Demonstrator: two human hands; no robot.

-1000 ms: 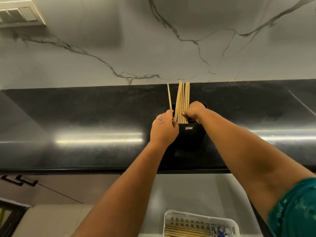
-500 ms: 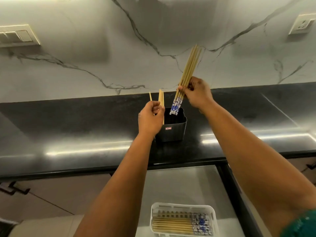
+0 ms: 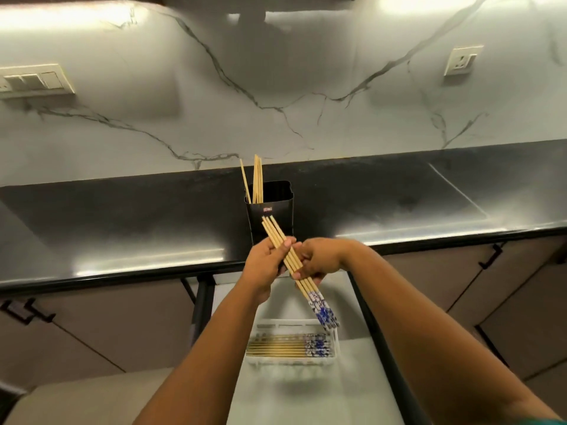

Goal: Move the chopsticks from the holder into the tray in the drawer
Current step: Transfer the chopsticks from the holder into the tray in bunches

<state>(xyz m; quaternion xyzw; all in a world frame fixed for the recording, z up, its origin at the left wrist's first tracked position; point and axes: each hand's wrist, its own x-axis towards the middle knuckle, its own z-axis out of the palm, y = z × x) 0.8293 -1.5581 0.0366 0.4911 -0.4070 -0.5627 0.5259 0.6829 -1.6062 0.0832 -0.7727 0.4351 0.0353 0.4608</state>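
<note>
Both hands are on a bundle of chopsticks out over the open drawer, just near of the counter edge. The left hand wraps its fingers around the upper part of the bundle, the right hand pinches it just below, so both are closed on the same sticks. This looks like the carry step, with the bundle being squared up between the hands on the way down.

The bundle slants from far-left to near-right, plain ends up by the holder, patterned ends hanging low, just above the far right corner of the tray. Pale bamboo sticks, slim and straight, with blue-and-white decorated tips; how many are in the bundle, I can't count.

In the white tray, a row of matching chopsticks already lies flat, side by side, blue ends to the right. Back on the counter, the black holder has a few sticks standing in its left side, leaning a little.

Next move, as I read it: turn the bundle level, blue ends to the right to match the row, and lower it into the tray. The risk is loose sticks slipping out and fanning as the grip eases. After that, the holder needs another trip.
</note>
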